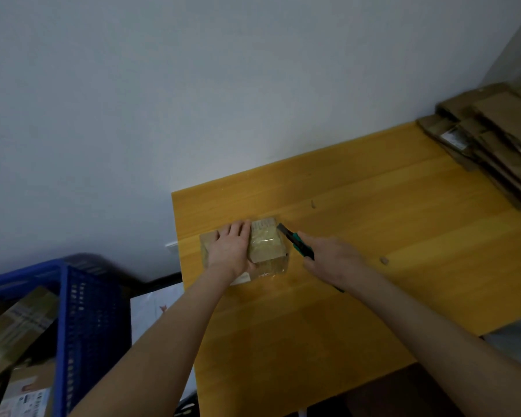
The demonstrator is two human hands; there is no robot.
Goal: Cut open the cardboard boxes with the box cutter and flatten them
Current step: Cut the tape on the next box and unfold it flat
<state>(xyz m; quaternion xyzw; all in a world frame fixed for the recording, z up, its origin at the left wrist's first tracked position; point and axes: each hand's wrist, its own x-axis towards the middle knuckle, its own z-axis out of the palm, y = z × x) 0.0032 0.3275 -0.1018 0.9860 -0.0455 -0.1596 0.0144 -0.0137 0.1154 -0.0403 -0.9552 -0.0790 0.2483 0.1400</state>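
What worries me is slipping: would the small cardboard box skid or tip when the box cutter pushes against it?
Probably skids rather than tips: the cardboard box sits low and wide on the smooth wooden table. Its glossy tape likely makes it slippery, so the left hand pressing it helps.

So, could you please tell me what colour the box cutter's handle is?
The box cutter is teal-green and black, in the head view.

yellow wooden counter [358, 206] — back edge against a plain pale wall [193, 85] | small brown scrap [384, 260] on the counter's right part | tiny dark speck [312, 204] farther back | blue perforated plastic crate [85, 311] — just left of the counter
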